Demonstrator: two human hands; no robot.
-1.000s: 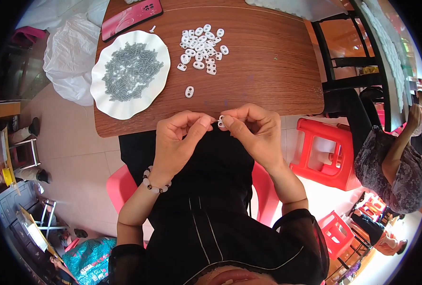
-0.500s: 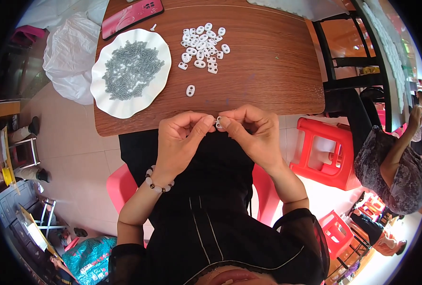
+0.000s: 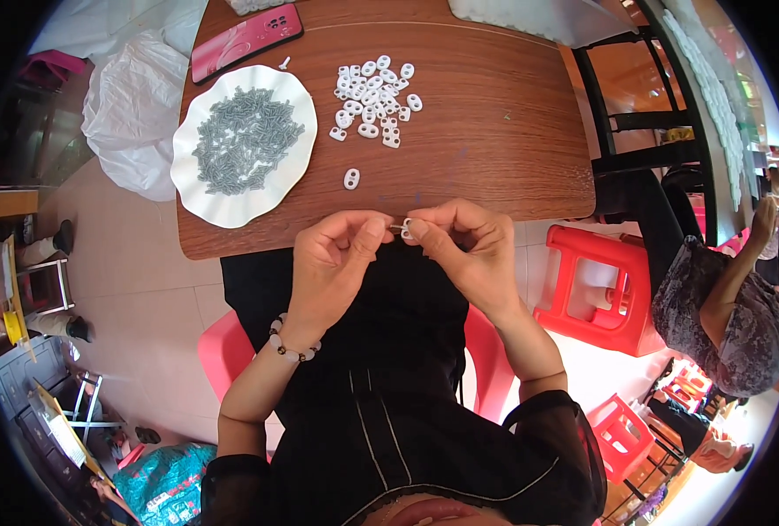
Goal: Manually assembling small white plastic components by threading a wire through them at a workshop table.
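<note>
My right hand [image 3: 475, 254] pinches a small white two-hole cord lock piece [image 3: 406, 231] between thumb and forefinger, just past the table's near edge. Facing it, my left hand [image 3: 332, 256] has its thumb and forefinger pressed together on a thin, short grey spring [image 3: 394, 227], whose end points at the white piece. Whether the two parts touch is too small to tell. Many such grey springs [image 3: 249, 140] lie heaped on a white wavy-rimmed plate [image 3: 198, 197] at the left. One loose white two-hole piece [image 3: 352, 179] lies beyond my fingers, and a pile of similar white parts [image 3: 372, 96] sits farther back.
A pink phone [image 3: 247, 42] and a tiny white part [image 3: 284, 63] lie behind the plate on the brown table [image 3: 494, 158]. A white plastic bag [image 3: 131, 114] hangs at the left. Red stools [image 3: 595, 289] and a seated person [image 3: 722, 307] are at the right.
My fingertips have drawn slightly apart, so a bit of the thin grey spring now shows between my left fingers and the white piece. The view has shifted a little.
</note>
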